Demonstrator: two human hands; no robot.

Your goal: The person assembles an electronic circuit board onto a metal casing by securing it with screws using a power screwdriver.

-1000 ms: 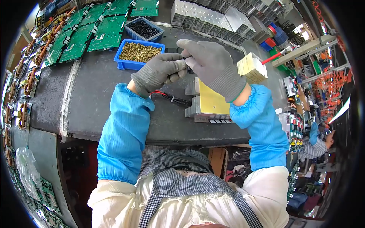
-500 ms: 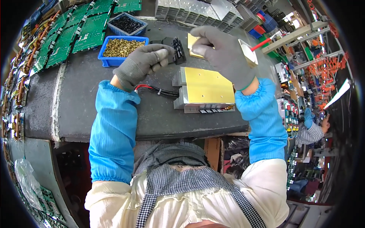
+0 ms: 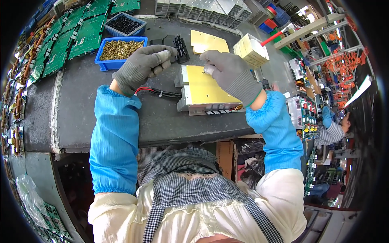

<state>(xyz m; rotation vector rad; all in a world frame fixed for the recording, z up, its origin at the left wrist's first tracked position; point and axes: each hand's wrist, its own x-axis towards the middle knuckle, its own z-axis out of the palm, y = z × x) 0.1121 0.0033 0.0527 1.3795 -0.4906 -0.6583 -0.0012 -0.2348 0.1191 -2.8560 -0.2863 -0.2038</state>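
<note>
My left hand (image 3: 142, 68), in a grey glove, is held above the bench left of a metal unit. Its thumb and fingers are pinched together, and whatever they hold is too small to make out. My right hand (image 3: 231, 73), gloved alike, reaches over the unit with thumb and forefinger pinched close to its top; anything between the tips is hidden. A yellow sheet (image 3: 199, 90) with small holes covers the unit's top, partly behind my right hand. Red and black wires (image 3: 160, 92) run out of the unit's left side, below my left hand.
Behind my left hand stand a blue bin (image 3: 98, 64) of brass-coloured pieces, another bin (image 3: 142, 30) of black bits, and black plastic parts (image 3: 180, 49). Yellow sheets (image 3: 208, 41) and a cream box (image 3: 250, 52) with a red-handled tool lie farther right. Metal housings (image 3: 202, 11) and green circuit boards (image 3: 87, 38) fill the back.
My right hand has come down and left toward the yellow sheet, uncovering the cream box. My left hand stays pinched. The whole view has shifted slightly.
</note>
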